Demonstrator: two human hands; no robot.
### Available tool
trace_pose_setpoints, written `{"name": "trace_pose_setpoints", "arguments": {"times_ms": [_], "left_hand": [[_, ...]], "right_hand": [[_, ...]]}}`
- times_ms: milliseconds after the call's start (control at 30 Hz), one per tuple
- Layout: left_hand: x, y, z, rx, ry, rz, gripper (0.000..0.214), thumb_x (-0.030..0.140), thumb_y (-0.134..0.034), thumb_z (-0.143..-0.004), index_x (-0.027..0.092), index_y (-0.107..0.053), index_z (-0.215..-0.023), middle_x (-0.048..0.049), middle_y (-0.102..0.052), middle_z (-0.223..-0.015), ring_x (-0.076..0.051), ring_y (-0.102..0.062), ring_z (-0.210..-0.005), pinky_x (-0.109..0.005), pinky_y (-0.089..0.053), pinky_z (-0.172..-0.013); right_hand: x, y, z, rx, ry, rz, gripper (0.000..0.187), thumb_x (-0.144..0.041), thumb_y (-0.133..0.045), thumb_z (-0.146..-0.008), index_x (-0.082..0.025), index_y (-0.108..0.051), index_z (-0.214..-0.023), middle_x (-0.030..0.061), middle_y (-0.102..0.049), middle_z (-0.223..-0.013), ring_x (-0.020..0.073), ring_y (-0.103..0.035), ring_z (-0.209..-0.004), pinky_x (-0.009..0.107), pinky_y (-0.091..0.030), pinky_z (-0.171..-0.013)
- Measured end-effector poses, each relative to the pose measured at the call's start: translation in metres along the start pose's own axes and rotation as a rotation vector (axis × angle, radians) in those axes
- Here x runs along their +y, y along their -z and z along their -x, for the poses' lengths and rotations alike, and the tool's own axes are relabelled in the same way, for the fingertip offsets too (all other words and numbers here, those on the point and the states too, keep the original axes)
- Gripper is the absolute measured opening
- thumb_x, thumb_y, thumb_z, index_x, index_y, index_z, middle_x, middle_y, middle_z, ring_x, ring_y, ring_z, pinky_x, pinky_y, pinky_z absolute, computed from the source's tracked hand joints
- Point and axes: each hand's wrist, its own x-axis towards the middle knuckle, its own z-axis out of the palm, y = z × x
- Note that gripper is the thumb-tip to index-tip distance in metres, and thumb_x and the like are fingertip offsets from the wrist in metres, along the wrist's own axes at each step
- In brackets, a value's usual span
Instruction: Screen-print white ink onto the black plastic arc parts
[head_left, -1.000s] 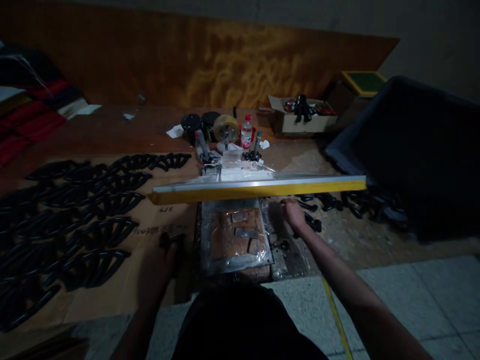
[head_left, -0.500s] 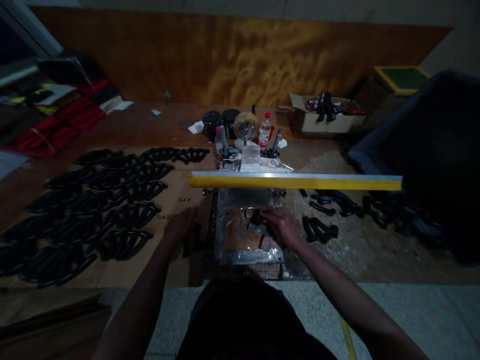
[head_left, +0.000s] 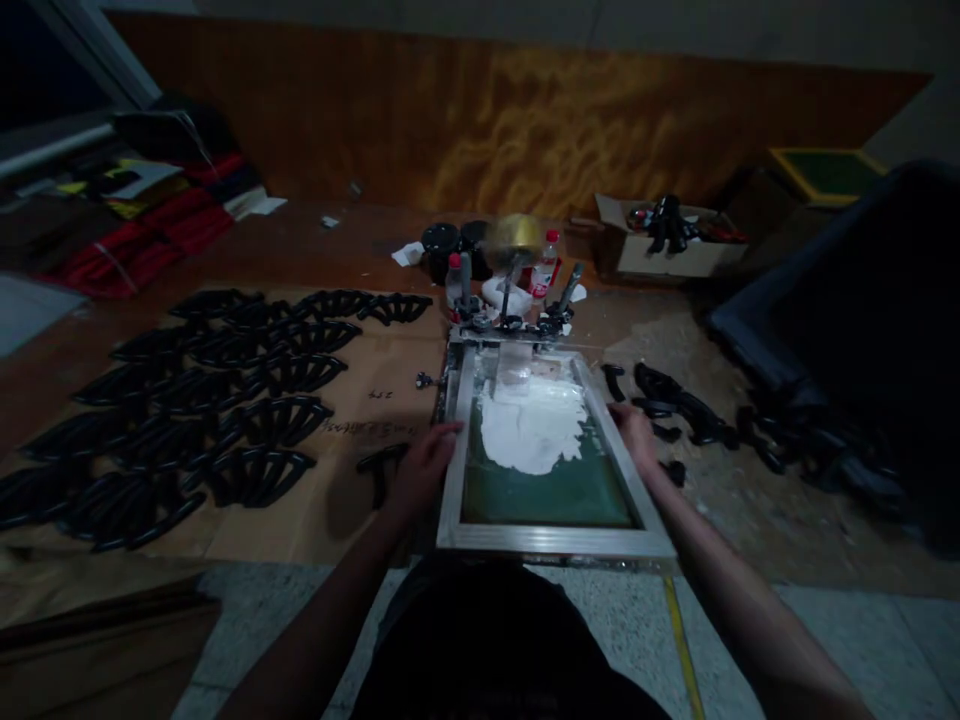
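Observation:
A silver-framed printing screen (head_left: 555, 540) lies lowered in front of me, its green mesh partly covered with thick white ink (head_left: 529, 430). My left hand (head_left: 424, 470) is at the frame's left side, fingers closed against its edge. On the right side, my right hand (head_left: 636, 437) has its fingers bent round the edge. A pale squeegee blade (head_left: 514, 368) stands at the far end of the mesh, below the hinge clamps (head_left: 514, 322). Whatever lies beneath the screen is hidden. Just left of my left hand is a black curved part (head_left: 384, 465).
Rows of black curved parts (head_left: 259, 475) cover cardboard on the left. More loose black parts (head_left: 679, 400) lie right, beside a large dark bin (head_left: 847, 350). Behind the clamps stand a bottle (head_left: 544, 268), black tubs (head_left: 440, 245) and a blurred tape roll (head_left: 517, 233). An open carton (head_left: 675, 252) sits farther back.
The screen has swung down from its raised position and now covers the printing bed. My right hand has left the bed for the frame's right side; my left hand has moved to its left side.

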Motion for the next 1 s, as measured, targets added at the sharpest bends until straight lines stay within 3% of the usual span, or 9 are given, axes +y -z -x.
{"name": "trace_pose_setpoints", "arguments": {"times_ms": [67, 167, 233, 333, 500, 633, 733, 833, 1000], "left_hand": [[-0.034, -0.010, 0.002, -0.033, 0.115, 0.014, 0.061, 0.047, -0.053, -0.087, 0.014, -0.056, -0.138, -0.0105, -0.073, -0.107, -0.026, -0.068, -0.097, -0.041, -0.055, -0.088], [-0.067, -0.024, -0.005, -0.036, 0.126, 0.010, 0.071, 0.044, -0.057, -0.086, 0.013, -0.043, -0.149, -0.0156, -0.067, -0.127, -0.028, -0.066, -0.109, -0.041, -0.054, -0.093], [-0.078, -0.028, -0.011, -0.028, 0.095, -0.013, 0.068, 0.041, -0.058, -0.087, 0.013, -0.045, -0.148, -0.0171, -0.061, -0.138, -0.029, -0.061, -0.122, -0.043, -0.049, -0.103], [-0.083, -0.028, -0.016, -0.057, 0.092, -0.040, 0.061, 0.038, -0.057, -0.088, 0.014, -0.050, -0.144, -0.0157, -0.059, -0.142, -0.029, -0.056, -0.129, -0.045, -0.042, -0.112], [-0.086, -0.027, -0.013, -0.074, 0.103, -0.028, 0.058, 0.038, -0.051, -0.092, 0.014, -0.049, -0.145, -0.0140, -0.059, -0.143, -0.027, -0.057, -0.129, -0.042, -0.041, -0.112], [-0.081, -0.028, -0.011, -0.057, 0.102, -0.032, 0.055, 0.037, -0.051, -0.091, 0.014, -0.052, -0.141, -0.0134, -0.062, -0.139, -0.026, -0.058, -0.127, -0.040, -0.044, -0.109], [-0.076, -0.028, -0.009, -0.050, 0.107, -0.026, 0.055, 0.038, -0.051, -0.091, 0.012, -0.053, -0.140, -0.0157, -0.067, -0.129, -0.027, -0.065, -0.115, -0.041, -0.050, -0.101], [-0.073, -0.027, -0.009, -0.054, 0.126, -0.006, 0.060, 0.040, -0.052, -0.090, 0.009, -0.051, -0.141, -0.0158, -0.072, -0.113, -0.027, -0.069, -0.096, -0.041, -0.054, -0.088], [-0.070, -0.027, -0.009, -0.029, 0.149, -0.014, 0.061, 0.041, -0.055, -0.086, 0.011, -0.052, -0.139, -0.0137, -0.073, -0.105, -0.026, -0.069, -0.091, -0.040, -0.054, -0.084]], "right_hand": [[-0.009, 0.009, -0.018, 0.105, 0.011, 0.013, 0.035, -0.030, -0.052, -0.099, -0.015, -0.061, -0.129, 0.0161, -0.058, -0.133, 0.0288, -0.057, -0.118, 0.045, -0.049, -0.101], [-0.057, 0.007, -0.041, 0.198, 0.269, 0.029, 0.058, -0.031, -0.064, -0.089, -0.013, -0.050, -0.143, 0.0194, -0.040, -0.151, 0.0332, -0.043, -0.133, 0.044, -0.040, -0.109], [-0.094, 0.001, -0.049, 0.107, 0.395, 0.093, 0.059, -0.029, -0.069, -0.085, -0.013, -0.052, -0.139, 0.0187, -0.048, -0.145, 0.0325, -0.046, -0.128, 0.043, -0.041, -0.106], [-0.123, -0.009, -0.042, -0.120, 0.422, 0.186, 0.028, -0.018, -0.061, -0.087, -0.015, -0.065, -0.114, 0.0125, -0.067, -0.111, 0.0283, -0.058, -0.106, 0.036, -0.046, -0.089], [-0.104, -0.013, 0.003, -0.320, 0.656, 0.244, 0.021, -0.008, -0.056, -0.084, -0.017, -0.069, -0.097, 0.0092, -0.071, -0.100, 0.0228, -0.062, -0.093, 0.031, -0.045, -0.082], [-0.090, -0.005, 0.011, -0.394, 0.871, 0.190, 0.022, -0.008, -0.060, -0.077, -0.019, -0.070, -0.093, 0.0061, -0.072, -0.094, 0.0215, -0.062, -0.092, 0.031, -0.045, -0.082], [-0.092, -0.010, 0.007, -0.296, 0.779, 0.170, 0.018, -0.011, -0.059, -0.080, -0.019, -0.070, -0.091, 0.0066, -0.071, -0.091, 0.0233, -0.062, -0.092, 0.033, -0.045, -0.082], [-0.089, -0.025, 0.020, -0.195, 0.719, 0.181, 0.026, -0.012, -0.054, -0.086, -0.016, -0.070, -0.105, 0.0124, -0.070, -0.104, 0.0257, -0.061, -0.098, 0.038, -0.047, -0.085], [-0.085, -0.030, 0.034, -0.269, 0.728, 0.132, 0.034, -0.014, -0.056, -0.085, -0.018, -0.071, -0.116, 0.0108, -0.072, -0.107, 0.0248, -0.063, -0.099, 0.035, -0.050, -0.085]]}}
